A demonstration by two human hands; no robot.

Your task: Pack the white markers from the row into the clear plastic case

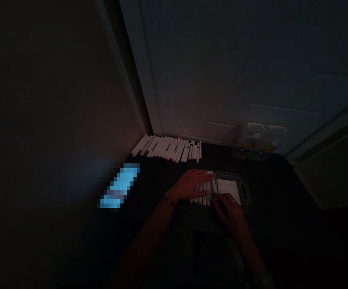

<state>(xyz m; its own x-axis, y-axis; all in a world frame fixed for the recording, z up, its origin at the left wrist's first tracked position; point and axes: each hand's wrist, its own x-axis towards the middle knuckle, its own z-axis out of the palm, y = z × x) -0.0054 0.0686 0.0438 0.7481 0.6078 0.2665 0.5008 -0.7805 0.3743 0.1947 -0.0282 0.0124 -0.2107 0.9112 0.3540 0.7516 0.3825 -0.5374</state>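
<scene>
A clear plastic marker case (243,188) lies open on the dark floor in front of me, partly filled with several white markers (203,194). My left hand (190,184) lies flat across those markers with fingers stretched out. My right hand (232,210) pinches the lower end of one white marker (213,188) at the edge of the packed row. A ring shows on that hand. The scene is very dark.
A long row of white markers (167,147) lies on the floor by a white door (222,72). Two small clear containers (256,146) with coloured labels stand to the right of them. A glowing blurred screen (119,186) lies at left, near the wall.
</scene>
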